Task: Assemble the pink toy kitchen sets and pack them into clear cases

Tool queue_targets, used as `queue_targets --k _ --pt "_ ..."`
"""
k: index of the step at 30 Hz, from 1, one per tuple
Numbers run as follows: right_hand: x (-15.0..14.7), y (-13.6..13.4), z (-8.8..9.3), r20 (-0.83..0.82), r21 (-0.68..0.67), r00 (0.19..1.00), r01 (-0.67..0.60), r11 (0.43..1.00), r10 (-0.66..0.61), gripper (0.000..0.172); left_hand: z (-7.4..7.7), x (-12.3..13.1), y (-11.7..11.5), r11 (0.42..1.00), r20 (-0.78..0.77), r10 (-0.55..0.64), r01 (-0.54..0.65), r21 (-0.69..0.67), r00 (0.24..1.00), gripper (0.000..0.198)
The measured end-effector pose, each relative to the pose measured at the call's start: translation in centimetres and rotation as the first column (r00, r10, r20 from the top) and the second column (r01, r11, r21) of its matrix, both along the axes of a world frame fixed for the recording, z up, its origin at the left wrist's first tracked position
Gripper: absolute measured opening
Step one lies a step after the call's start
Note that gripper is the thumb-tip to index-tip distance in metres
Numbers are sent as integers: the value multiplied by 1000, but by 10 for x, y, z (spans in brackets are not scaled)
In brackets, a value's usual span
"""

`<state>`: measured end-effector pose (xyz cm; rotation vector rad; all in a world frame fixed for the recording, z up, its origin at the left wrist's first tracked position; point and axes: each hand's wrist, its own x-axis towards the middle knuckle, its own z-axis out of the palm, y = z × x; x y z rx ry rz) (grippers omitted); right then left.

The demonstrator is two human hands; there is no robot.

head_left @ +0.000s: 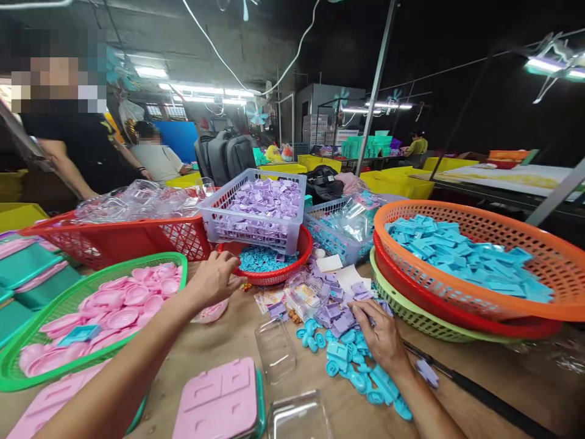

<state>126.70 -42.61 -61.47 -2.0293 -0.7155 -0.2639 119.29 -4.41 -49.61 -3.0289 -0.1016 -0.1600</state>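
Note:
My left hand (218,279) is at the near left rim of a red round basket (274,279) of small blue parts (262,260). Its fingers are bent and apart, with nothing visible in them. My right hand (381,335) rests at the pile of purple plastic pieces (336,311), thumb and fingertips closing on one at the pile's right side. Loose blue toy parts (356,363) lie just below that hand. A clear plastic shell with small items inside (307,294) sits left of the purple pile. Nearer me are an empty clear tray (275,350) and a pink-lidded box (219,399).
A translucent crate of purple pieces (296,228) stands over the red basket. At left is a green basket of pink parts (180,268); at right, an orange basket of blue pieces (562,268) on stacked baskets. A black rod (475,387) lies front right. A person (82,146) stands back left.

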Motion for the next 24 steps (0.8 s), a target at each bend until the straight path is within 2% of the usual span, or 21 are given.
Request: queue_targets --k 2,8,12,14,17,19,22,24 --pt "2 1 -3 3 -4 1000 7 1000 -7 25 0 -16 -11 999 -9 -41 41 1 999 38" --pt "6 -2 -8 -27 -35 999 23 999 -24 31 0 -68 -35 995 121 -73 81 -61 990 35" --pt "9 -5 -11 -46 -83 999 9 996 -13 34 4 -116 -48 984 109 -111 124 -125 988 31" --pt "11 -6 -12 -26 -91 1000 2 996 -4 35 1 -143 -53 978 116 -124 141 -151 985 30" --pt "12 -5 -11 36 -99 999 19 995 -15 37 -14 -180 -55 972 201 -145 177 -153 969 32" --pt "11 -4 -9 82 -113 996 54 992 -45 37 -29 -199 -51 965 249 -194 229 -124 949 41" --pt "4 3 -5 154 -145 986 90 985 -67 35 -53 -209 -41 948 287 -285 313 -56 915 63" --pt "-6 10 1 205 -174 978 81 981 -44 29 -68 -207 -37 950 315 -284 311 -37 906 70"
